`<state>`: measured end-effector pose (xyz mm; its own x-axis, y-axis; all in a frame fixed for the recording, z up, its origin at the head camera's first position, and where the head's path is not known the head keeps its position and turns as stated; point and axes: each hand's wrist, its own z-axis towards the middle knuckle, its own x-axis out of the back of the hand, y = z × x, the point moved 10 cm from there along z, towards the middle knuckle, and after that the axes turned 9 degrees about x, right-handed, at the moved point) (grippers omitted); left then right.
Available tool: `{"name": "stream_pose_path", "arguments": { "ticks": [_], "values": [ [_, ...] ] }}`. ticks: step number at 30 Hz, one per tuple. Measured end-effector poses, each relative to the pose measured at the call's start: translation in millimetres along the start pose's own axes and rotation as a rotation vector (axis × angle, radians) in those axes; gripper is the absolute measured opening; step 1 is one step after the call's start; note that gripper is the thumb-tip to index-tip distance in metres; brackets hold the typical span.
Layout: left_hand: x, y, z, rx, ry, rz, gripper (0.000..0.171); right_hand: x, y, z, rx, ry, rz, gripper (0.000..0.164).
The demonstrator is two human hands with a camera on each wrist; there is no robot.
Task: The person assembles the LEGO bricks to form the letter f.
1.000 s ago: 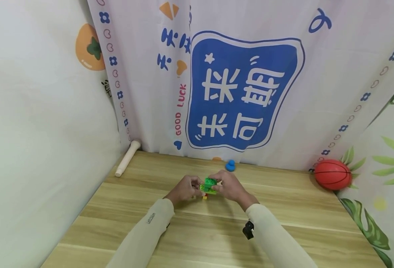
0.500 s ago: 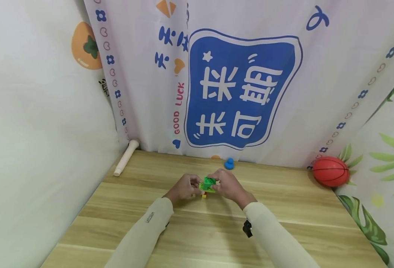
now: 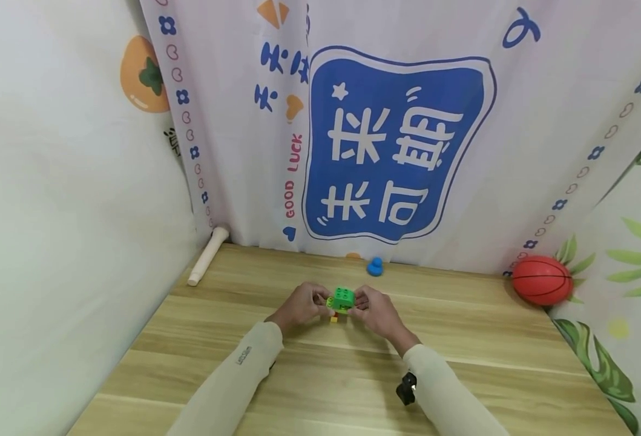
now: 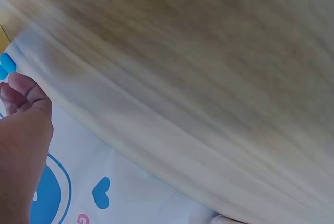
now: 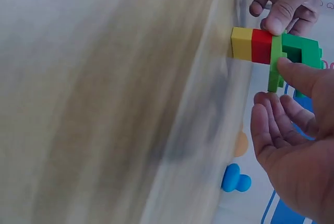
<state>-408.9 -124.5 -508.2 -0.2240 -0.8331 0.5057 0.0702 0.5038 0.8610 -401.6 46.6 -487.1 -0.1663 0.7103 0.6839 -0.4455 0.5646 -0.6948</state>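
A toy building-brick model [image 5: 261, 46] stands on the table between my hands, its yellow block lowest, then red, then a light green plate with a darker green brick [image 3: 344, 295] on top. My left hand [image 3: 302, 303] pinches the plate's left end, its thumb beside the red block in the right wrist view. At the other end my right hand [image 3: 377, 310] has its thumb against the plate's studded side and its curled fingertips right at the plate's edge. In the left wrist view only part of my left hand [image 4: 26, 125] shows, and the model is out of sight.
Behind the hands, by the curtain [image 3: 244, 151], sits a small blue knobbed toy [image 3: 375, 267]. A pale wooden stick [image 3: 208, 257] lies at the table's back left corner, and a red ball [image 3: 542, 280] rests at the back right. The wooden table [image 3: 320, 387] stretches toward me.
My right hand has let go of the green brick's top and moved down to the model's right side, uncovering the brick's studs. My left hand stays at the plate's left end.
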Motion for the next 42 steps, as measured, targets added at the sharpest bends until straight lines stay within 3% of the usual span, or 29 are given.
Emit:
{"name": "stream_pose_path", "arguments": {
  "ticks": [7, 13, 23, 36, 42],
  "values": [
    [-13.7, 7.6, -2.9, -0.049, -0.019, 0.115, 0.028, 8.2, 9.0, -15.7, -0.041, 0.079, 0.01, 0.013],
    [-26.5, 18.5, -4.5, -0.159, 0.001, 0.215, 0.023, 7.7, 13.9, -23.0, -0.012, 0.086, -0.049, 0.008],
    [-44.7, 29.6, -10.9, -0.233, -0.074, 0.253, 0.037, 8.4, 14.5, -33.2, 0.022, 0.086, -0.1, 0.009],
    [-44.2, 28.6, -12.1, -0.166, -0.08, 0.279, 0.027, 7.7, 20.4, -37.3, -0.01, 0.034, -0.07, 0.013],
    [-45.3, 25.3, -14.2, -0.14, -0.126, 0.252, 0.024, 3.8, 27.8, -40.2, -0.064, 0.007, -0.03, 0.016]
  ]
}}
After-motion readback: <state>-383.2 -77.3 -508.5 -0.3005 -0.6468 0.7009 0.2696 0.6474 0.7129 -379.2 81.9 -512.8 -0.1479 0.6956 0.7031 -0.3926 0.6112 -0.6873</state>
